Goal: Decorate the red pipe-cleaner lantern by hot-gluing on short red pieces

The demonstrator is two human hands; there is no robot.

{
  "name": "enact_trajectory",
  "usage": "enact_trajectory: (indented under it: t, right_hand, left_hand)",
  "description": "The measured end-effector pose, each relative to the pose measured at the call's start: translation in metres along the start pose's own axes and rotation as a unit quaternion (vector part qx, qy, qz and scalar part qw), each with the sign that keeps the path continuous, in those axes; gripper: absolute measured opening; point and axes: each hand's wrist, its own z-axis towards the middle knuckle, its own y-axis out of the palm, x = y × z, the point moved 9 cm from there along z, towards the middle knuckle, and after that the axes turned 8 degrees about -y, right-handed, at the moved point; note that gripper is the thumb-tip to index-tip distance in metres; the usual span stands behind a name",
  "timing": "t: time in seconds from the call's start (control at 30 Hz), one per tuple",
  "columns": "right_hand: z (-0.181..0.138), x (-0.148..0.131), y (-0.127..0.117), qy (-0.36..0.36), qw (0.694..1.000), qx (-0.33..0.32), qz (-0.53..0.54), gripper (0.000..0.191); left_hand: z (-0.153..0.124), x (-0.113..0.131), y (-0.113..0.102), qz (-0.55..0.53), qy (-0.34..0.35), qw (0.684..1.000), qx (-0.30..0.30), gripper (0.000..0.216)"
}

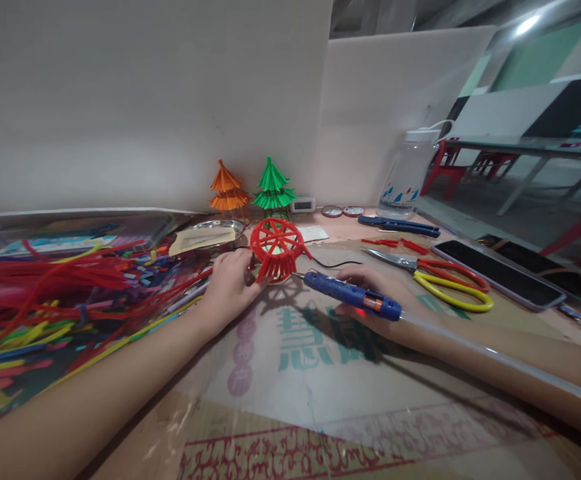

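Observation:
My left hand (231, 283) is closed at the left edge of a red pipe-cleaner wheel (275, 241), a round frame with spokes and a fringe of short pieces along its lower side. My right hand (378, 293) wraps round a blue hot glue gun (343, 291), whose nozzle points left at the fringe, near or touching it. A long clear glue stick (500, 363) sticks out of the gun's back end and lies over my right forearm. A small orange-red light glows on the gun's body.
Loose pipe cleaners (70, 300) are heaped at left. Behind stand an orange pagoda (228, 190), a green pagoda (273, 183) and a metal dish (215, 233). Scissors (450, 280), a phone (495, 270), a blue-handled tool (398, 225) and a water bottle (405, 177) are at right.

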Motion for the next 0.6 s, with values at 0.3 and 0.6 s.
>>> enact_trajectory:
  t: [0.3, 0.6]
  right_hand:
    - [-0.0014, -0.0012, -0.0042, -0.047, 0.998, 0.035, -0.024, 0.034]
    - [0.0001, -0.0065, -0.0088, -0.05, 0.998, 0.039, -0.027, 0.03]
  left_hand:
    - [-0.0007, 0.002, -0.0008, 0.001, 0.005, 1.0, 0.003, 0.03]
    - [-0.0008, 0.0031, -0.0008, 0.014, 0.014, 1.0, 0.008, 0.03]
